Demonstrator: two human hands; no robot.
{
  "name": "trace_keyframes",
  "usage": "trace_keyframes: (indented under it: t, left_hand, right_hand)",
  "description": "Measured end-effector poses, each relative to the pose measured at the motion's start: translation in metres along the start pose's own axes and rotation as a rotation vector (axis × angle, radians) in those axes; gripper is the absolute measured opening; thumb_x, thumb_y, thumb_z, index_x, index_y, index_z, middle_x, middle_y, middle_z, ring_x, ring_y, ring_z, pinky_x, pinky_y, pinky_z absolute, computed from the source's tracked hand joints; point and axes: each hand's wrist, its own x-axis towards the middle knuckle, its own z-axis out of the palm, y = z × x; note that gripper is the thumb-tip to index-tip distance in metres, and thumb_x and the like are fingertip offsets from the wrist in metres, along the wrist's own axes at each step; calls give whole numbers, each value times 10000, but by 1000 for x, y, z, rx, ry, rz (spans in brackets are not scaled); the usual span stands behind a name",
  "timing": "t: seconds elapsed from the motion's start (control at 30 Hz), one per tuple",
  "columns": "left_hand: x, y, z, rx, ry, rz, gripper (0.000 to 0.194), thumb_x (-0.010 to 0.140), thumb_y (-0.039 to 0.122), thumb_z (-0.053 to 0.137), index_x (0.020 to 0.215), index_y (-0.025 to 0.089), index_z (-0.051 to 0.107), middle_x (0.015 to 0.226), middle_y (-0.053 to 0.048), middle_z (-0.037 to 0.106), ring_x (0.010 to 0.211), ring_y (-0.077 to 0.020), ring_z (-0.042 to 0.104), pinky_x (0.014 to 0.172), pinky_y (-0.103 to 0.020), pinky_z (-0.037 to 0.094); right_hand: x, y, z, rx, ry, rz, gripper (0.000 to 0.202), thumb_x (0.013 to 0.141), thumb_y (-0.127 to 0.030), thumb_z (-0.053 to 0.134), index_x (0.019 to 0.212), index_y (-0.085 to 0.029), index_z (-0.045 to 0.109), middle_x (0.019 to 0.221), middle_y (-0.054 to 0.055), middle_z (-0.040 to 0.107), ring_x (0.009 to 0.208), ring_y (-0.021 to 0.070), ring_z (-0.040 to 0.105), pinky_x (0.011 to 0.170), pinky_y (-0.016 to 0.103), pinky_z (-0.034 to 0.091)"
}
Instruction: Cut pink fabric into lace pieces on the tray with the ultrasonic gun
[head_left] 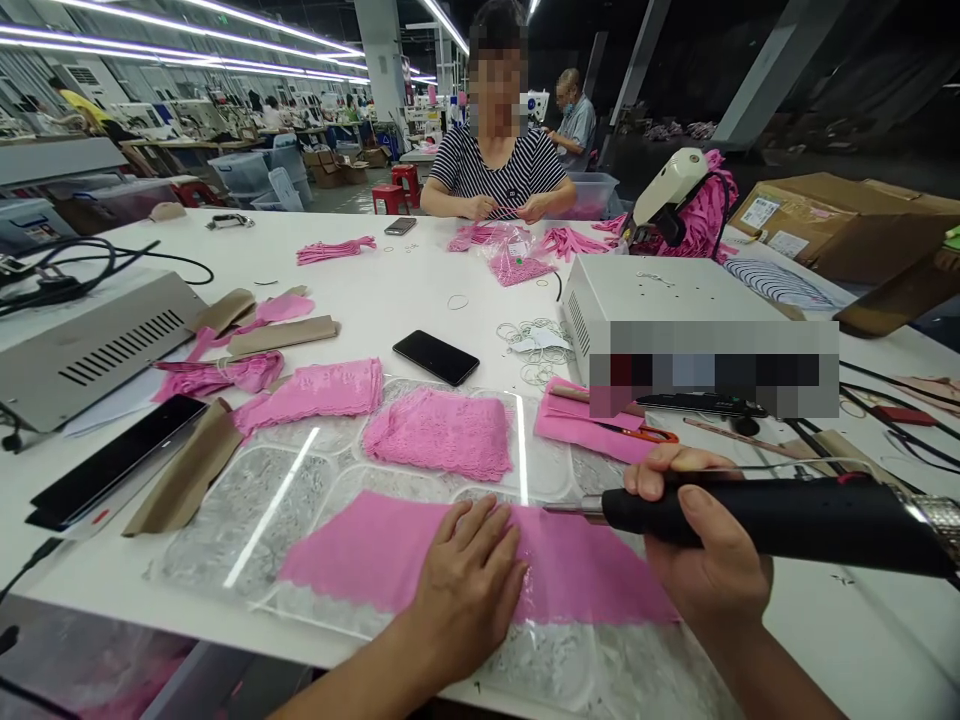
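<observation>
A flat piece of pink fabric [360, 550] with a scalloped lower edge lies across the clear patterned mat. My left hand [472, 580] rests flat on its middle, fingers stretched out and fairly close together. In my right hand [712, 540] is a black handheld tool with a thin metal tip [780, 515], held level and pointing left. That tip reaches over the upper edge of the fabric, just right of my left fingertips; I cannot tell whether it touches. Beyond my hands sit a folded stack of pink lace [439, 432] and a second lace stack [315, 395].
A grey metal box [675, 290] stands behind the tool, with cables at its right. Orange-handled scissors [649, 433] lie on pink cloth. A black phone [436, 357] is mid-table. Another vented box [97, 330] stands left. A person [499, 165] in stripes sits opposite, handling something small.
</observation>
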Motion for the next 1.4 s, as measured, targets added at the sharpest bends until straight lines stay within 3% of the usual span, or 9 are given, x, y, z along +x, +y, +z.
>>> trace_keyframes:
  t: [0.67,0.8,1.0,1.4]
  left_hand:
    - [0,0,0,-20,1,-4,211,910,173,489,1021,118,660,1077,-102,702,1074,-277,616,951,-470,475]
    - [0,0,2,-15,2,-2,210,916,173,487,1021,127,663,1076,-99,704,1067,-279,622,952,-470,467]
    - [-2,-1,3,-17,4,-3,206,915,174,493,1026,139,663,1089,-96,701,1081,-280,618,956,-470,460]
    - [-1,-1,3,-11,10,-5,200,916,177,492,1017,143,661,1083,-95,701,1088,-278,609,973,-471,449]
  right_hand:
    - [-6,13,5,-25,-88,2,71,781,-232,647,832,-232,596,841,-5,533,646,107,514,672,326,497]
    - [-2,10,5,-16,-54,-18,74,755,-235,647,799,-222,589,821,-2,531,619,109,511,638,327,486]
    - [12,-1,-5,20,102,-118,75,658,-231,606,718,-194,581,743,-3,506,550,99,470,549,290,443]
    - [7,2,-12,-46,41,-98,49,709,-226,613,744,-202,589,761,3,522,571,110,495,580,308,456]
